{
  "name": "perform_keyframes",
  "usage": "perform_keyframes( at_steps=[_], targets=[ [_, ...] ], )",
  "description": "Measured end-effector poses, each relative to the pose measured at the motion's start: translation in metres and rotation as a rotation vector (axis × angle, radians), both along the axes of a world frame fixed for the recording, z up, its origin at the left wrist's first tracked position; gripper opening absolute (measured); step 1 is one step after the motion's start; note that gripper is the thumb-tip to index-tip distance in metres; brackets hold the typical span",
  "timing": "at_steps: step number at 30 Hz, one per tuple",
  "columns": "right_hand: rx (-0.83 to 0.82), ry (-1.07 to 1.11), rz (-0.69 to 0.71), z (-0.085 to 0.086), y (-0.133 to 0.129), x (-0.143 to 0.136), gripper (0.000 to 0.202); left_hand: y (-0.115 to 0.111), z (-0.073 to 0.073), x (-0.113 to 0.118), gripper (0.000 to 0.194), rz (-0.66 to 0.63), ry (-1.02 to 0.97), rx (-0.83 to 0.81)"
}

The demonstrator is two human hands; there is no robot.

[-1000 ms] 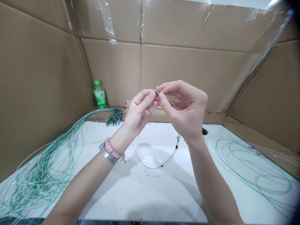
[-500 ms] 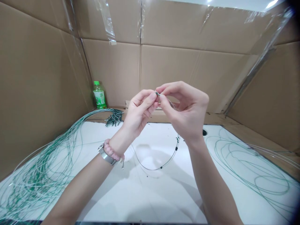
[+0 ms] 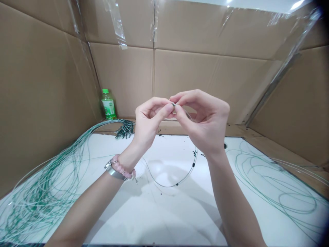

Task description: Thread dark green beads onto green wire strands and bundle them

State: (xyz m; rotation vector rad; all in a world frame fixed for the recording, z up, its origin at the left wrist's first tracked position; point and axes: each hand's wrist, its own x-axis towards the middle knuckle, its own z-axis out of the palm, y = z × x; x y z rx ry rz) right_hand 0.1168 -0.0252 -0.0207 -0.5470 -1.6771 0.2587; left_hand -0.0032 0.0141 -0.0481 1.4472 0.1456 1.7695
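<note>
My left hand (image 3: 151, 118) and my right hand (image 3: 205, 118) meet fingertip to fingertip above the back of the white table (image 3: 164, 212). Between the pinched thumbs and forefingers shows a tiny dark wire end (image 3: 174, 105); its exact shape is mostly hidden by the fingers. A thin wire (image 3: 164, 186) sags in a loop below the hands, rising toward my right hand, with a small black bead (image 3: 193, 165) on it and another dark bead (image 3: 177, 184) lower down. On my left wrist are a silver watch band and a pink beaded bracelet (image 3: 120, 168).
A large bundle of green and white wires (image 3: 43, 192) lies at the left, its dark ends (image 3: 125, 129) gathered at the back. Looser green wire coils (image 3: 277, 185) spread at the right. A green bottle (image 3: 108, 105) stands in the back left corner. Cardboard walls (image 3: 120, 75) enclose the table.
My left hand has rolled slightly and its fingertips have closed in on the right ones, so less of the wire end shows. My right hand is almost still.
</note>
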Motion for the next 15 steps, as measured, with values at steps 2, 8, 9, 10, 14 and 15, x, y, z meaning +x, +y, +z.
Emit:
perform_keyframes(
  at_steps=[2, 8, 9, 10, 14, 15],
  targets=[
    [0.014, 0.004, -0.001, 0.0002, 0.0, 0.0006, 0.014, 0.0004, -0.0003, -0.0003, 0.0, -0.009, -0.003, -0.003],
    [0.011, 0.01, 0.003, -0.0006, 0.0013, -0.0001, 0.015, 0.0006, -0.0003, 0.0002, 0.003, -0.006, -0.007, -0.01],
    [0.015, 0.012, -0.002, -0.0008, 0.0014, -0.0002, 0.015, 0.0004, -0.0004, 0.0003, 0.003, -0.004, -0.009, -0.01],
    [0.023, 0.016, -0.004, -0.0009, 0.0015, -0.0002, 0.016, 0.0002, -0.0006, 0.0005, 0.003, -0.003, -0.011, -0.008],
    [0.038, -0.006, -0.016, -0.0002, 0.0, 0.001, 0.017, -0.0004, -0.0007, -0.0006, 0.001, 0.016, 0.009, 0.021],
    [0.043, -0.023, -0.028, 0.0002, -0.0007, 0.0015, 0.016, -0.0005, -0.0003, -0.0014, 0.002, 0.036, 0.025, 0.04]
  ],
)
